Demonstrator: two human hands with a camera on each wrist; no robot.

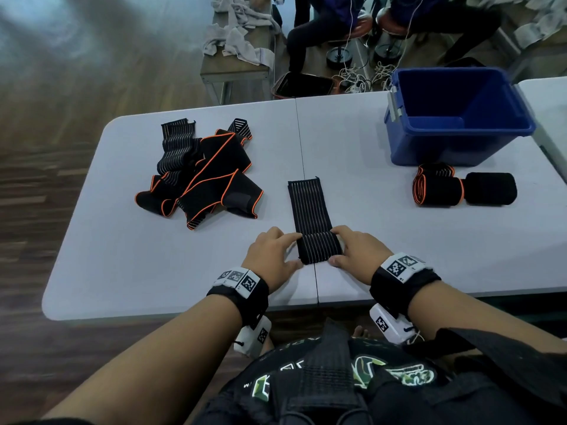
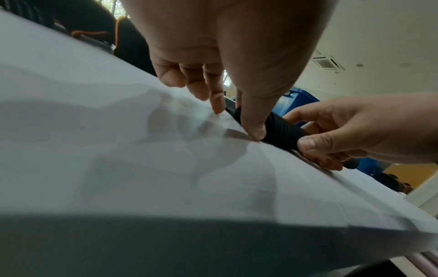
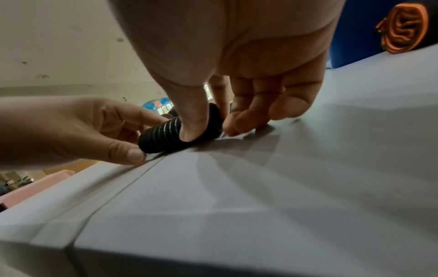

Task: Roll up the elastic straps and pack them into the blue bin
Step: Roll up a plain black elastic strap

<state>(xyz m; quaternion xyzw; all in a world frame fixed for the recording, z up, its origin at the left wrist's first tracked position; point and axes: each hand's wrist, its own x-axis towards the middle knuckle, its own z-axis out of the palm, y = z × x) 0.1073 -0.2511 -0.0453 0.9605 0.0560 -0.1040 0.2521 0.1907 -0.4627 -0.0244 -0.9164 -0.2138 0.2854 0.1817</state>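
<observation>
A black strap with thin pale stripes lies along the table's middle seam. Its near end is wound into a small roll (image 1: 319, 248) and its flat tail (image 1: 306, 204) stretches away from me. My left hand (image 1: 293, 251) pinches the roll's left end between thumb and index finger. The right hand (image 1: 342, 246) grips the right end, with its thumb (image 3: 194, 121) pressed on the roll (image 3: 163, 138). The blue bin (image 1: 399, 142) stands at the far right, and the part of its inside that shows is bare. Two rolled straps, one orange-edged (image 1: 435, 188) and one black (image 1: 491, 188), lie just in front of it.
A loose pile of unrolled black and orange-edged straps (image 1: 202, 173) sits on the left half of the grey table (image 1: 122, 256). Beyond the far edge are a bench with cloths (image 1: 239, 35), seated people (image 1: 322, 29) and cables on the floor.
</observation>
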